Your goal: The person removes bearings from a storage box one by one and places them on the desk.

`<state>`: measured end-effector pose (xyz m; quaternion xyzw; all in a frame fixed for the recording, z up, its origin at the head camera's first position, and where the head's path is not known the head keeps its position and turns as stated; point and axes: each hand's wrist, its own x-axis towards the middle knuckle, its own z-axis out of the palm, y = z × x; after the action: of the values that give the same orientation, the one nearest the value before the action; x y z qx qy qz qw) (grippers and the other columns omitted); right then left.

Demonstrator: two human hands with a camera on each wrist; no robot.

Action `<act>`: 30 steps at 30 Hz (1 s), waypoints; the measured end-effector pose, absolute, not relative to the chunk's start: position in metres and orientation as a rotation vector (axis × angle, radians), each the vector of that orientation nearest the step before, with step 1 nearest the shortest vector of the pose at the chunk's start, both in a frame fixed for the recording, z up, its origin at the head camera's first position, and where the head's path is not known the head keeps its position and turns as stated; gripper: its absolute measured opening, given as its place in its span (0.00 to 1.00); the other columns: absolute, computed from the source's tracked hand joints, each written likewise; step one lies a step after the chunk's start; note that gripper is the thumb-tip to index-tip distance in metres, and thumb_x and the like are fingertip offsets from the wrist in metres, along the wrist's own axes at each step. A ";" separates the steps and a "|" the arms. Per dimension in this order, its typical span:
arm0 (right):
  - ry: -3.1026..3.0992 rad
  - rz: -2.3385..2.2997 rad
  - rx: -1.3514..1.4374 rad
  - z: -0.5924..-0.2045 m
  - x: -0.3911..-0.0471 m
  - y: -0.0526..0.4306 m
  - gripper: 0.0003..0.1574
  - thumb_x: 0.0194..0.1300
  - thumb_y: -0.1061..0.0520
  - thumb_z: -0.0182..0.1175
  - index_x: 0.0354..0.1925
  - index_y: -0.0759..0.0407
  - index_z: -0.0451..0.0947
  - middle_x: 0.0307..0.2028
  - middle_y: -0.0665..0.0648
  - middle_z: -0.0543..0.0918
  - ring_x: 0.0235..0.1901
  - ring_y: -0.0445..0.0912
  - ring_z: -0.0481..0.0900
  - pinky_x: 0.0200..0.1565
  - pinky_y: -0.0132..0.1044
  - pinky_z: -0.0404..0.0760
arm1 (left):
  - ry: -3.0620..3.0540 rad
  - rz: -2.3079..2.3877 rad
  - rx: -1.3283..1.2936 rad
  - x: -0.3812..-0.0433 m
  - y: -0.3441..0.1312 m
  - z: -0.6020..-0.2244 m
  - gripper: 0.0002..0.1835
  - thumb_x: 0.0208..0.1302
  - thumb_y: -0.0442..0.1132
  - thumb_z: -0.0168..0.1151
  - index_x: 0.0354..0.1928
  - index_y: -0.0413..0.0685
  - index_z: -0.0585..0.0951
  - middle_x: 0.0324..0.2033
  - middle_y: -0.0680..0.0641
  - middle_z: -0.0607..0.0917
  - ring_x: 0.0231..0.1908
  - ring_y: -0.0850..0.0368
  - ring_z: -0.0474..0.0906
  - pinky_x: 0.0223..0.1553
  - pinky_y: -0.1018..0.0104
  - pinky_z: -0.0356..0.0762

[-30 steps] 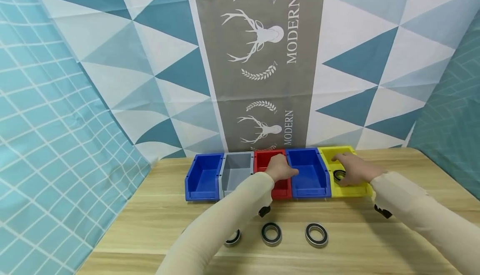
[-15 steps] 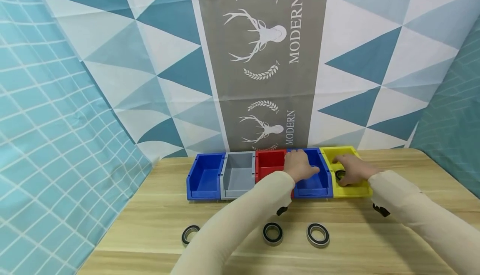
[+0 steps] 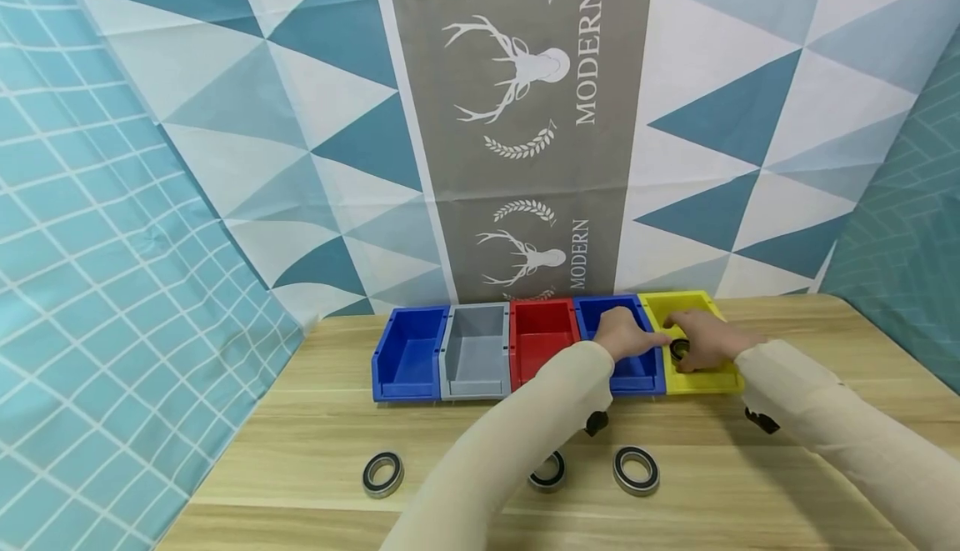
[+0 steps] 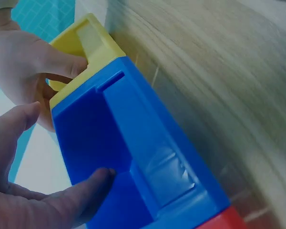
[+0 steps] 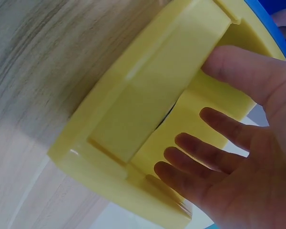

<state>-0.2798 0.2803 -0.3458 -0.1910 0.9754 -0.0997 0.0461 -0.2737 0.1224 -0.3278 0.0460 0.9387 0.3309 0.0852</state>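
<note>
My right hand reaches into the yellow bin at the right end of a row. Beside its thumb and fingers lies a black-sealed ring bearing, mostly hidden by the bin's front lip in the right wrist view. That view shows the fingers spread and loosely extended, gripping nothing. My left hand hovers over the neighbouring blue bin, thumb pointing toward the yellow one. In the left wrist view its fingers are apart with nothing between them, overlapping the blue bin's opening.
Left of these stand a red bin, a grey bin and another blue bin. On the wooden table in front lie three bearings: one left, one partly behind the left sleeve, one right.
My left hand has moved right, from over the red bin to over the right-hand blue bin, near the right hand. The right hand stays almost still in the yellow bin.
</note>
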 end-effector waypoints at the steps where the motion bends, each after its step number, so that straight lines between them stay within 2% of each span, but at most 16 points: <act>1: 2.980 -0.303 -0.589 -0.345 -0.280 0.280 0.41 0.46 0.58 0.74 0.55 0.74 0.69 0.50 0.75 0.77 0.49 0.66 0.75 0.53 0.60 0.75 | 2.796 0.992 0.127 -0.275 0.123 -0.329 0.25 0.53 0.58 0.70 0.41 0.45 0.76 0.25 0.50 0.73 0.29 0.58 0.71 0.34 0.68 0.74; 7: 2.982 -0.302 -0.635 -0.341 -0.282 0.276 0.39 0.46 0.59 0.74 0.54 0.72 0.70 0.50 0.74 0.78 0.50 0.66 0.75 0.54 0.61 0.74 | 2.782 1.039 0.071 -0.277 0.123 -0.333 0.30 0.52 0.58 0.71 0.47 0.44 0.74 0.31 0.49 0.74 0.32 0.57 0.70 0.40 0.66 0.77; 9: 2.973 -0.299 -0.645 -0.341 -0.283 0.275 0.38 0.46 0.59 0.74 0.54 0.72 0.71 0.50 0.73 0.78 0.49 0.65 0.75 0.55 0.61 0.74 | 2.785 1.044 0.065 -0.278 0.124 -0.335 0.30 0.52 0.57 0.71 0.47 0.44 0.74 0.32 0.49 0.74 0.32 0.57 0.70 0.39 0.67 0.76; 16: 2.929 -0.271 -0.626 -0.340 -0.287 0.278 0.39 0.47 0.59 0.74 0.54 0.71 0.70 0.49 0.72 0.78 0.46 0.60 0.76 0.54 0.59 0.75 | 2.805 1.057 0.112 -0.278 0.132 -0.336 0.22 0.53 0.52 0.71 0.38 0.41 0.77 0.24 0.49 0.72 0.24 0.59 0.69 0.26 0.69 0.68; 20: 2.894 -0.281 -0.616 -0.338 -0.289 0.281 0.39 0.48 0.59 0.73 0.56 0.71 0.69 0.50 0.71 0.78 0.43 0.56 0.77 0.53 0.59 0.76 | 2.813 1.046 0.111 -0.278 0.137 -0.335 0.21 0.53 0.52 0.72 0.36 0.42 0.79 0.22 0.49 0.72 0.22 0.59 0.69 0.24 0.69 0.68; 25: 2.875 -0.266 -0.623 -0.337 -0.292 0.283 0.42 0.46 0.59 0.74 0.57 0.72 0.68 0.52 0.73 0.78 0.48 0.61 0.77 0.53 0.60 0.75 | 2.816 1.054 0.107 -0.278 0.140 -0.336 0.20 0.52 0.51 0.72 0.34 0.42 0.79 0.21 0.49 0.72 0.22 0.59 0.69 0.23 0.69 0.67; 30: 2.841 -0.244 -0.648 -0.339 -0.293 0.279 0.43 0.44 0.59 0.75 0.56 0.73 0.68 0.52 0.74 0.77 0.52 0.67 0.75 0.53 0.60 0.75 | 2.813 1.095 0.093 -0.277 0.137 -0.342 0.19 0.51 0.50 0.73 0.25 0.43 0.76 0.16 0.51 0.65 0.17 0.59 0.66 0.19 0.70 0.63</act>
<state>-0.2930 0.2793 -0.3388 -0.2201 0.9659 -0.0829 0.1084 -0.2774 0.1372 -0.3420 0.0306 0.9297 0.3619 0.0606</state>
